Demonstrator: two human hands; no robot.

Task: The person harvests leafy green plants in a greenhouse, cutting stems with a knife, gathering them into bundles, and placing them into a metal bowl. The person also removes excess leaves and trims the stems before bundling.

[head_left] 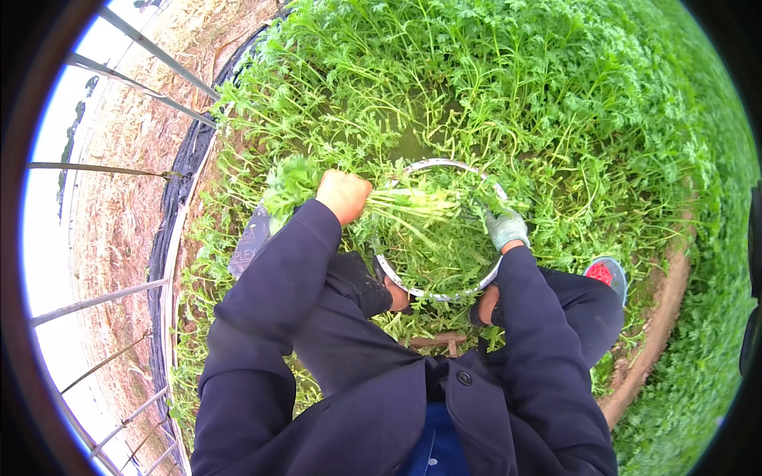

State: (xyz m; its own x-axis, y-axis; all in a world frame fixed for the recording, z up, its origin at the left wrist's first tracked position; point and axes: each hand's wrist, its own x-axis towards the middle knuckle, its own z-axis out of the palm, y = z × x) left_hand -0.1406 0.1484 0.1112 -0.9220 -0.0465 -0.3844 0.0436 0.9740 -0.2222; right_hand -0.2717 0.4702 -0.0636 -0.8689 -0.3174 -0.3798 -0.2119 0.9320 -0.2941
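My bare left hand [343, 196] is closed around a bunch of leafy green stems [411, 201], leaves to the left and pale cut ends to the right. The stem ends reach over a round container with a white rim [437, 296], which stands between my feet. Loose greens [443, 256] fill the container. At its right edge is my right hand [507, 229], in a pale grey-green glove, fingers towards the greens; a dark thing beside the fingertips is too blurred to name, and whether they grip it is unclear.
Tall leafy plants [506, 71] grow ahead and to the right. A printed dark sheet [250, 241] lies left of my left arm. A blue-rimmed container with something red [606, 276] is beside my right knee. Metal poles [158, 53] and black sheeting [178, 172] line the left side.
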